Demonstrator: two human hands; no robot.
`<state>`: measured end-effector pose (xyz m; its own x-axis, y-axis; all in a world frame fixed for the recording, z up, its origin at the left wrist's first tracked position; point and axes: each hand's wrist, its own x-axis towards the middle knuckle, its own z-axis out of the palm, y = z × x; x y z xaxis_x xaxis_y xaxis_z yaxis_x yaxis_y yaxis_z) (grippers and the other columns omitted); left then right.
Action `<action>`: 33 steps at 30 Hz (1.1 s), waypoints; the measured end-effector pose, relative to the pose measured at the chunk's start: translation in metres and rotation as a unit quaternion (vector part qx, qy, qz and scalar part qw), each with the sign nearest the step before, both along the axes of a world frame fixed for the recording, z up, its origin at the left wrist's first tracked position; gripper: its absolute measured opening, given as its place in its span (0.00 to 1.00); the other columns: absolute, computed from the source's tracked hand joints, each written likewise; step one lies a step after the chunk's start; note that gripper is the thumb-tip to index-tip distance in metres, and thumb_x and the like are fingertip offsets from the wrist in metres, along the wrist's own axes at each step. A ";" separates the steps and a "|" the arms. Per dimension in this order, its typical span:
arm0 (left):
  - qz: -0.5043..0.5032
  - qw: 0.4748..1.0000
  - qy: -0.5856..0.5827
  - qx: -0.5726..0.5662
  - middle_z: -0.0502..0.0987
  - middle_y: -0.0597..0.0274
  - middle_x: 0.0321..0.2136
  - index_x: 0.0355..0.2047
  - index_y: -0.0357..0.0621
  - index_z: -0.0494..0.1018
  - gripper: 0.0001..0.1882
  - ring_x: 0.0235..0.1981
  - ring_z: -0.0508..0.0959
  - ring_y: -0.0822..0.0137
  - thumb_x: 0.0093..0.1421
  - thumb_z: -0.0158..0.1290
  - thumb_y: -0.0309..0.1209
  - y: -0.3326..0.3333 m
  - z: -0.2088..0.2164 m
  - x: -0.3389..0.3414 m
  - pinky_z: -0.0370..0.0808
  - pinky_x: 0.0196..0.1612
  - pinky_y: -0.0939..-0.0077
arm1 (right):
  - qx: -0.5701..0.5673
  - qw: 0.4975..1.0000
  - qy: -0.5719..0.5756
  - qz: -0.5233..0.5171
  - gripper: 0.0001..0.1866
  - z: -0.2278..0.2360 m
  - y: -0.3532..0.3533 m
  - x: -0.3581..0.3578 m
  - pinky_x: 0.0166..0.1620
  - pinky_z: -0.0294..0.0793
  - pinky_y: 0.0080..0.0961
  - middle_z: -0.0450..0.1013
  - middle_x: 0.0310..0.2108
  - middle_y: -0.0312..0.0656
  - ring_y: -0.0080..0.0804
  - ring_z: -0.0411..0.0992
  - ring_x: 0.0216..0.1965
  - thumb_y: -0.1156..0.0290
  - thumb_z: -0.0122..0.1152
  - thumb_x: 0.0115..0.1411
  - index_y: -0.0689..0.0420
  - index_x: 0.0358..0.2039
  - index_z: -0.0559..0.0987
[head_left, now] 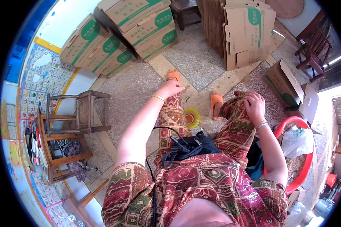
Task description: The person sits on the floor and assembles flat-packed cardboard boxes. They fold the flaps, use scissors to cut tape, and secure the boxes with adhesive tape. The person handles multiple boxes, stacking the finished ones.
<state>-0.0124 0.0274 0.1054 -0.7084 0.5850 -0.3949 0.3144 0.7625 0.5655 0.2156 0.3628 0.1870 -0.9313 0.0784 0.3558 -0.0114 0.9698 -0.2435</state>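
My left hand [169, 89] rests over my left knee, a gold bangle at its wrist. Its fingers are curled in a loose fist, with nothing visible in them. On my right knee lies my right hand [255, 108], its fingers stretched over the patterned trouser leg [236, 123]. A silver-coloured bangle circles that wrist. At my waist sits a black pouch [195, 145] with a black cable. Orange sandals [216, 99] are on my feet. Between my legs, on the floor, is a round yellow-green item [193, 118] with an orange-brown middle, partly hidden.
Stacked printed cardboard boxes [149, 28] stand ahead to the left, flattened cartons [250, 36] ahead to the right. A wooden chair [79, 113] is at left. To my right are an open carton [282, 85], a red-rimmed tub [308, 166] holding a white plastic bag [297, 142], and another chair [314, 56].
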 end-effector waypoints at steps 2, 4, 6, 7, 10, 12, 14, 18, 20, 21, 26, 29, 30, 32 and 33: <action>-0.018 0.998 -0.059 0.031 0.80 0.56 0.35 0.34 0.45 0.79 0.18 0.38 0.78 0.61 0.55 0.53 0.46 0.018 0.003 -0.010 0.73 0.44 0.70 | -0.012 1.000 -0.016 0.008 0.05 0.002 0.000 -0.006 0.51 0.63 0.36 0.75 0.36 0.35 0.35 0.70 0.46 0.68 0.58 0.52 0.54 0.27 0.79; -0.041 0.987 -0.105 0.115 0.80 0.59 0.34 0.38 0.41 0.77 0.18 0.38 0.78 0.66 0.57 0.53 0.43 0.048 0.004 -0.018 0.73 0.44 0.73 | -0.020 0.999 -0.033 0.023 0.05 0.008 -0.002 -0.011 0.50 0.64 0.36 0.75 0.36 0.35 0.36 0.70 0.45 0.68 0.58 0.52 0.55 0.26 0.79; -0.045 0.967 -0.158 0.196 0.79 0.60 0.35 0.42 0.39 0.75 0.18 0.38 0.77 0.69 0.59 0.53 0.40 0.082 -0.003 -0.018 0.72 0.44 0.75 | -0.031 0.997 -0.063 0.042 0.06 0.014 -0.005 -0.018 0.48 0.65 0.36 0.75 0.34 0.36 0.37 0.71 0.42 0.67 0.59 0.52 0.55 0.26 0.79; -0.037 0.953 -0.187 0.235 0.79 0.61 0.35 0.42 0.38 0.74 0.18 0.39 0.77 0.70 0.59 0.52 0.39 0.099 -0.010 -0.017 0.72 0.44 0.75 | -0.031 0.995 -0.079 0.052 0.06 0.016 -0.006 -0.022 0.48 0.65 0.36 0.75 0.34 0.36 0.37 0.70 0.42 0.67 0.60 0.51 0.54 0.26 0.79; -0.010 0.911 -0.275 0.306 0.79 0.60 0.36 0.43 0.37 0.73 0.17 0.39 0.76 0.70 0.60 0.52 0.37 0.128 -0.026 -0.012 0.72 0.44 0.76 | -0.025 0.987 -0.147 0.063 0.08 0.027 -0.009 -0.029 0.47 0.65 0.36 0.74 0.34 0.37 0.38 0.70 0.42 0.64 0.62 0.50 0.54 0.28 0.79; 0.014 0.911 -0.311 0.269 0.78 0.60 0.37 0.43 0.36 0.73 0.17 0.40 0.76 0.69 0.60 0.52 0.37 0.136 -0.041 -0.013 0.72 0.45 0.76 | -0.037 0.978 -0.199 0.053 0.10 0.031 -0.008 -0.035 0.47 0.65 0.36 0.74 0.35 0.37 0.37 0.69 0.43 0.63 0.63 0.49 0.54 0.29 0.79; 0.039 0.931 -0.325 0.162 0.78 0.60 0.38 0.43 0.37 0.73 0.17 0.41 0.76 0.69 0.60 0.52 0.37 0.139 -0.059 -0.016 0.72 0.46 0.76 | -0.075 0.962 -0.251 0.071 0.11 0.029 0.003 -0.048 0.46 0.68 0.36 0.74 0.36 0.41 0.42 0.71 0.40 0.63 0.63 0.51 0.56 0.32 0.79; -0.005 0.915 -0.282 0.288 0.78 0.57 0.38 0.43 0.38 0.73 0.15 0.41 0.76 0.69 0.60 0.52 0.34 0.148 -0.044 -0.021 0.73 0.47 0.75 | -0.237 0.914 -0.329 -0.016 0.15 0.007 0.037 -0.106 0.39 0.74 0.30 0.75 0.35 0.48 0.38 0.75 0.35 0.64 0.64 0.53 0.60 0.38 0.78; 0.014 0.916 -0.282 0.285 0.78 0.57 0.38 0.44 0.38 0.72 0.15 0.41 0.77 0.68 0.60 0.52 0.33 0.153 -0.031 -0.026 0.73 0.47 0.75 | -0.208 0.934 -0.288 -0.041 0.18 -0.035 0.069 -0.155 0.37 0.74 0.29 0.75 0.34 0.48 0.36 0.75 0.32 0.61 0.63 0.54 0.62 0.39 0.77; 0.023 0.918 -0.279 0.280 0.78 0.57 0.38 0.44 0.37 0.72 0.15 0.41 0.77 0.68 0.60 0.52 0.33 0.153 -0.024 -0.028 0.73 0.47 0.75 | -0.240 0.935 -0.252 -0.067 0.20 -0.056 0.082 -0.183 0.37 0.74 0.29 0.75 0.32 0.47 0.35 0.75 0.32 0.60 0.63 0.54 0.62 0.41 0.77; 0.002 0.908 -0.287 0.307 0.78 0.57 0.36 0.45 0.37 0.72 0.16 0.38 0.77 0.68 0.60 0.52 0.34 0.152 -0.005 -0.035 0.73 0.45 0.74 | -0.250 0.937 -0.193 -0.146 0.32 -0.125 0.136 -0.330 0.39 0.73 0.28 0.76 0.30 0.46 0.33 0.76 0.32 0.52 0.65 0.51 0.62 0.50 0.72; 0.018 0.895 -0.307 0.323 0.79 0.56 0.32 0.42 0.36 0.73 0.16 0.34 0.79 0.66 0.59 0.53 0.36 0.151 -0.006 -0.034 0.75 0.41 0.73 | -0.270 0.932 -0.136 -0.201 0.38 -0.156 0.153 -0.381 0.41 0.74 0.29 0.77 0.30 0.44 0.34 0.76 0.33 0.48 0.66 0.47 0.62 0.51 0.71; 0.023 0.897 -0.302 0.323 0.79 0.56 0.32 0.42 0.37 0.73 0.16 0.34 0.79 0.66 0.58 0.53 0.36 0.151 -0.008 -0.033 0.75 0.41 0.73 | -0.275 0.930 -0.121 -0.212 0.39 -0.162 0.154 -0.391 0.41 0.74 0.29 0.77 0.31 0.44 0.34 0.76 0.34 0.47 0.67 0.46 0.62 0.51 0.71; 0.032 0.900 -0.294 0.321 0.79 0.56 0.32 0.41 0.37 0.73 0.16 0.35 0.79 0.64 0.58 0.53 0.36 0.150 -0.007 -0.031 0.75 0.41 0.72 | -0.243 0.933 -0.118 -0.239 0.38 -0.162 0.149 -0.405 0.42 0.73 0.30 0.77 0.32 0.44 0.36 0.76 0.36 0.47 0.67 0.46 0.62 0.50 0.72; 0.019 0.906 -0.292 0.306 0.78 0.56 0.34 0.43 0.37 0.72 0.16 0.36 0.78 0.66 0.58 0.52 0.35 0.149 -0.007 -0.030 0.74 0.42 0.73 | -0.227 0.933 -0.115 -0.253 0.37 -0.161 0.146 -0.410 0.43 0.73 0.30 0.78 0.33 0.45 0.37 0.77 0.37 0.48 0.67 0.46 0.62 0.50 0.72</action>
<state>-0.0427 0.1769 0.0989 -0.5078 0.8003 -0.3189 -0.1938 0.2546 0.9474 -0.1939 0.5088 0.0262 -0.7824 0.6222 -0.0262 0.5229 0.6336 -0.5702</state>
